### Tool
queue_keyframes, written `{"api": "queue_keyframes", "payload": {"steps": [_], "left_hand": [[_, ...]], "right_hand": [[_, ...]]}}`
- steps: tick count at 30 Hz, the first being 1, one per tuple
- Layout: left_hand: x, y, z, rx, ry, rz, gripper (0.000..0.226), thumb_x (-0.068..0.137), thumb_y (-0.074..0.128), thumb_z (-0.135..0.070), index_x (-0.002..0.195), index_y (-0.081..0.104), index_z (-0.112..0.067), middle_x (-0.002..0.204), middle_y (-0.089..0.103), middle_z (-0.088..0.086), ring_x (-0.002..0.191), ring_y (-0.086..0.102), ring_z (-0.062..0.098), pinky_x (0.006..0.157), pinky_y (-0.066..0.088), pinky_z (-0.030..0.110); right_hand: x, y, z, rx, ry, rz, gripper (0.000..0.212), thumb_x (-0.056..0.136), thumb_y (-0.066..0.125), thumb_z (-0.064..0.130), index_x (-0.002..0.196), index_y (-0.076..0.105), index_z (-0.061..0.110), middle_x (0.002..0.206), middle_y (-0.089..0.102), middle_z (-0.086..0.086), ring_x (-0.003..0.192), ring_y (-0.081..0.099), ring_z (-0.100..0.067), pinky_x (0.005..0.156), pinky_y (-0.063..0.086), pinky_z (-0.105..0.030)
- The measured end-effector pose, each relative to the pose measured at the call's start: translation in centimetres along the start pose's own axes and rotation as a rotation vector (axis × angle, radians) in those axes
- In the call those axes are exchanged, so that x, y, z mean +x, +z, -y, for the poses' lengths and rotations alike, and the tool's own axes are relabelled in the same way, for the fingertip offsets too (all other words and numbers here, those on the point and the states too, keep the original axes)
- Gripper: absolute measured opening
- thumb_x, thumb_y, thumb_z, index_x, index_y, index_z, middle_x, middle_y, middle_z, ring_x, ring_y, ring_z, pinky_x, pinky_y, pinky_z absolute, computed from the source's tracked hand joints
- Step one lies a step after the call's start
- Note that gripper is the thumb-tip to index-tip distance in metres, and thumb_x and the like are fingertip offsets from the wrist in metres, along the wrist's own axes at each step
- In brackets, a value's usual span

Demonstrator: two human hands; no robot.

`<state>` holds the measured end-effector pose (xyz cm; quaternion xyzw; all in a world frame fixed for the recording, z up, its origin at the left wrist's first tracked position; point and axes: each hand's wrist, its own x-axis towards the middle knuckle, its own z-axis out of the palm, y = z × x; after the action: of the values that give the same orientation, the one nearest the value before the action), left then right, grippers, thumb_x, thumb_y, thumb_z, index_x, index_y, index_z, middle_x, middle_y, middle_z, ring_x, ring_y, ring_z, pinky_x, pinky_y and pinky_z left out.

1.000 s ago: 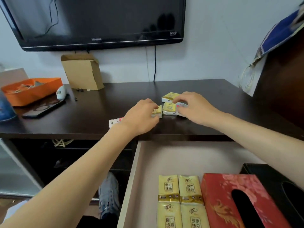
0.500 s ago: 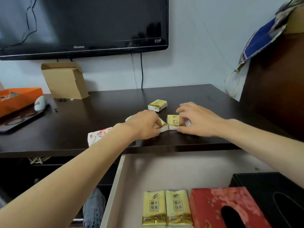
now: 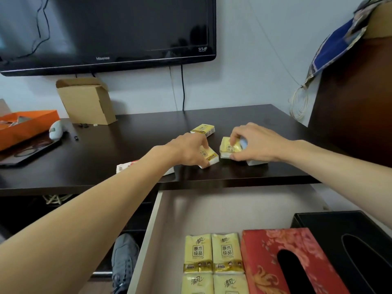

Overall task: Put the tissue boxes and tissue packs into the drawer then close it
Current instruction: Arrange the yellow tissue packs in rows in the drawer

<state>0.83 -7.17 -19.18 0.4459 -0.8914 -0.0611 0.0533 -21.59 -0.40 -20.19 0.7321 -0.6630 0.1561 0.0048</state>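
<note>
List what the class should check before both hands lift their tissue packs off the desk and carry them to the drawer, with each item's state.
1. Left hand closed on a yellow pack: ok.
2. Right hand gripping a yellow pack: ok.
3. Drawer open: ok.
4. Bare drawer floor behind the stored packs: ok.
5. All packs collected: not ok, a third yellow pack and a white pack remain.
6. Pack count under the right hand: cannot tell.
</note>
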Motion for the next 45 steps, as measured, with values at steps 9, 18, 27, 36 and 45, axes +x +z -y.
{"api": "queue_keyframes", "payload": {"steps": [9, 18, 27, 36, 45], "left_hand": [[-4.6, -1.2, 0.3, -0.375, 0.03, -0.296, 0.069, 0.072, 0.084, -0.036, 0.132, 0.055, -0.023, 0.13, 0.064, -0.002, 0.114, 0.062, 0.018, 0.096, 0.052, 0.037], [-13.3, 0.3, 0.7, -0.464, 0.132, -0.157, 0.059, 0.073, 0.086, -0.031, 0.127, 0.061, -0.028, 0.118, 0.066, -0.015, 0.109, 0.061, -0.002, 0.088, 0.052, 0.017], [-17.3, 5.9, 0.8, -0.27, 0.21, 0.123, 0.062, 0.076, 0.086, -0.024, 0.13, 0.055, -0.025, 0.122, 0.062, -0.009, 0.113, 0.058, 0.009, 0.1, 0.046, 0.031], [-17.1, 8.4, 1.4, -0.235, 0.227, 0.222, 0.091, 0.078, 0.083, -0.026, 0.151, 0.03, -0.029, 0.143, 0.052, -0.008, 0.125, 0.051, 0.009, 0.104, 0.043, 0.024], [-17.0, 8.9, 1.4, -0.27, 0.25, 0.194, 0.097, 0.076, 0.085, -0.029, 0.154, 0.027, -0.028, 0.142, 0.053, -0.006, 0.124, 0.051, 0.009, 0.103, 0.043, 0.023]], "right_hand": [[-1.5, 1.1, 0.7, 0.889, 0.231, -0.323, 0.061, 0.074, 0.077, 0.057, 0.126, 0.06, 0.029, 0.103, 0.077, 0.018, 0.104, 0.067, 0.008, 0.086, 0.045, -0.021], [-7.4, 1.4, 5.0, 0.67, -0.048, -0.215, 0.046, 0.082, 0.082, 0.042, 0.122, 0.061, 0.034, 0.124, 0.069, 0.018, 0.123, 0.06, 0.004, 0.107, 0.046, -0.029], [-15.1, 3.2, 8.9, 0.266, -0.082, 0.153, 0.061, 0.068, 0.065, 0.085, 0.114, 0.061, 0.045, 0.109, 0.069, 0.03, 0.107, 0.061, 0.006, 0.092, 0.052, -0.033], [-14.2, 5.5, 9.6, 0.139, 0.02, 0.43, 0.069, 0.059, 0.071, 0.067, 0.12, 0.06, 0.038, 0.108, 0.067, 0.017, 0.1, 0.063, -0.007, 0.088, 0.056, -0.041], [-13.5, 5.5, 10.1, 0.106, 0.062, 0.534, 0.062, 0.061, 0.079, 0.052, 0.119, 0.06, 0.04, 0.112, 0.064, 0.014, 0.102, 0.062, -0.013, 0.089, 0.056, -0.043]]}}
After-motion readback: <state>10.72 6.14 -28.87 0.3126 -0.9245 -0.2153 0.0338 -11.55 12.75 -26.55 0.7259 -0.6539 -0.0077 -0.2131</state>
